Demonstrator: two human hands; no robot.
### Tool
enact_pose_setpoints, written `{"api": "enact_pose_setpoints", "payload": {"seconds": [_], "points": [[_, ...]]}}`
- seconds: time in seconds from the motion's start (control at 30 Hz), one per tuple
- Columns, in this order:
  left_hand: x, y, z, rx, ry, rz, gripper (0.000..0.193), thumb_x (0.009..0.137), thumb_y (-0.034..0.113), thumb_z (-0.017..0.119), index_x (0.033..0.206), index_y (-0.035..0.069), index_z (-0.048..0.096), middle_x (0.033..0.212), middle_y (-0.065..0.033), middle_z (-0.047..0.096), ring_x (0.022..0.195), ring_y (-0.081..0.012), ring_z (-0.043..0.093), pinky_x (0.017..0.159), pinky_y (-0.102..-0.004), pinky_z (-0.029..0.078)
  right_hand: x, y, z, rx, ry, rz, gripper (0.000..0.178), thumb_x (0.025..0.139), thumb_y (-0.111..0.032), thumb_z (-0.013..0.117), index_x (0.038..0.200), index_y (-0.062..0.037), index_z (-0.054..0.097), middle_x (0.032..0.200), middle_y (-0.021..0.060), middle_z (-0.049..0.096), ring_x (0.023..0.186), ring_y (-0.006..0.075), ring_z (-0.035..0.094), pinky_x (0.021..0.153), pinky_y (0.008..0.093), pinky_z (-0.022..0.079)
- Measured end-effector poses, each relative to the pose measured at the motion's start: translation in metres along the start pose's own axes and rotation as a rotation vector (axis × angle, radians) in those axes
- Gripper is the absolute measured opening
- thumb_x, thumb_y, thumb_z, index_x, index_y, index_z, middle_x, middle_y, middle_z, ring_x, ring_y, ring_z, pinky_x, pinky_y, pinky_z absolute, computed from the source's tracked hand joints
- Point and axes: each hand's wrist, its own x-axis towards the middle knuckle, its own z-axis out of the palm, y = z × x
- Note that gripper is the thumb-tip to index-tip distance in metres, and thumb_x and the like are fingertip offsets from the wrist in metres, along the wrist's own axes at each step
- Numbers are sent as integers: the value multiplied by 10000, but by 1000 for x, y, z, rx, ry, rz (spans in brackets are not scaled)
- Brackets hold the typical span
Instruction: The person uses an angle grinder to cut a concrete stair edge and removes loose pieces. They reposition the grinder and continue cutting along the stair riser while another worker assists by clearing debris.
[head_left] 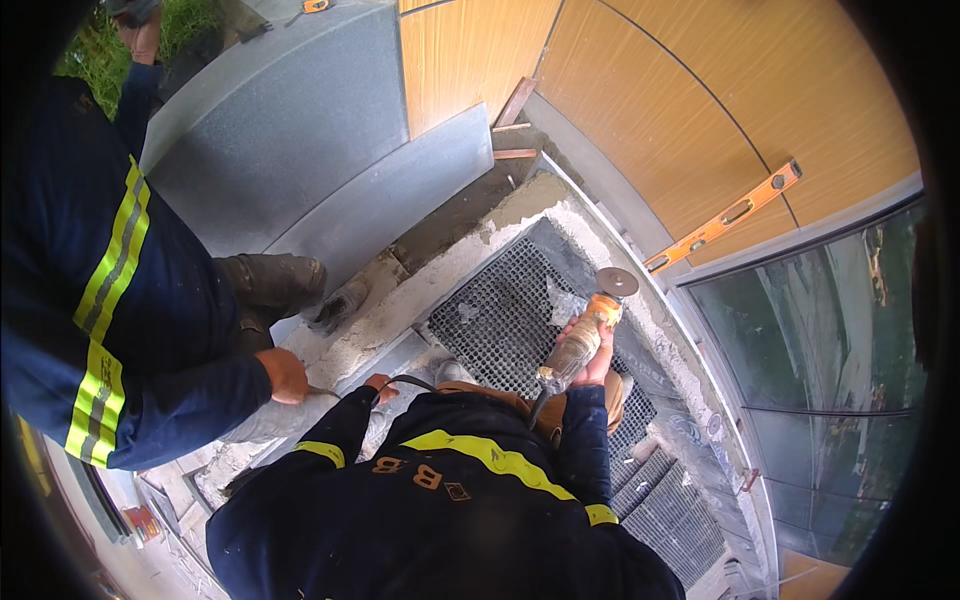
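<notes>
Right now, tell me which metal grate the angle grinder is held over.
The dark fine-mesh grate ringed by mortar; the angle grinder hangs over its right edge. The paler barred grates lie farther along.

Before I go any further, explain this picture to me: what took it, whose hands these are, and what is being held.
There is no machine here, only people working with bare hands. The single picture comes from a wide-angle camera worn on one person's head. It looks down, and straight edges bend towards the rim. The navy sleeve with yellow stripes at the left ends in a hand resting on a grey slab. It seems to be the wearer's own. Below, a crouching co-worker holds an angle grinder over a metal grate set in rough concrete. An orange spirit level lies along the orange-brown wall.
</notes>
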Motion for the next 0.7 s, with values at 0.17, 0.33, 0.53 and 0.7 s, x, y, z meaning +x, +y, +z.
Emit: {"api": "enact_pose_setpoints", "payload": {"seconds": [0.17,0.33,0.53,0.7], "points": [[13,7,-18,-147,4,64,503,753,365,752,1116,24,683,839,-186,705,772,-278,694,734,-360,534,-1,-10,28,-13,27,-88,472,866,-389,635,1113,-6,516,950,146,635,785,311,653,706,478,578],[23,26,-43,-135,-20,28,429,792,241,752,1155,30,664,693,-132,654,571,-210,633,514,-341,492,-7,-25,42,-103,34,-212,432,888,-301,606,1190,-18,481,1026,162,611,839,315,651,718,483,575],[47,25,-109,-151,205,114,317,798,300,708,1042,97,702,872,-115,712,813,-267,687,682,-373,543,-11,-18,69,-245,72,-357,457,872,-276,626,1204,-1,474,1010,172,610,811,299,646,731,461,567],[15,96,-158,-456,254,80,413,850,272,684,1180,27,647,881,-102,686,735,-138,651,601,-309,516,-17,-16,76,-282,127,-386,323,881,-174,614,1128,8,510,945,164,624,756,301,661,646,427,584]]}}
